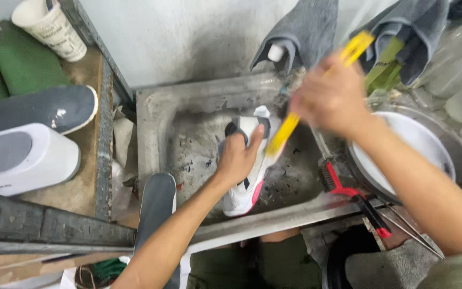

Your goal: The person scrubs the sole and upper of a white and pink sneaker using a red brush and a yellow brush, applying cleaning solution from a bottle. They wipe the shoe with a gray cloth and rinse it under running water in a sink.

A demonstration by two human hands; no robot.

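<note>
Gripped tight in the left hand [237, 158]: a white sneaker with grey and pink parts [244, 187], held over the dirty grey concrete sink [156, 107]. Wrapped around a long yellow brush handle [290, 126]: the right hand [330, 96], blurry from fast moving. Best to keep the shoe steady, press the bristles flat, scrub in short strokes, turn the shoe bit by bit. Just beside, on the sink edge: a red and black brush [348, 192]. Near the right arm: a round white basin [421, 142], easy to bump. Hanging above: grey cloths [308, 29]. Off to the left on a shelf: a dark grey insole [38, 109] and a white box [22, 158].
</note>
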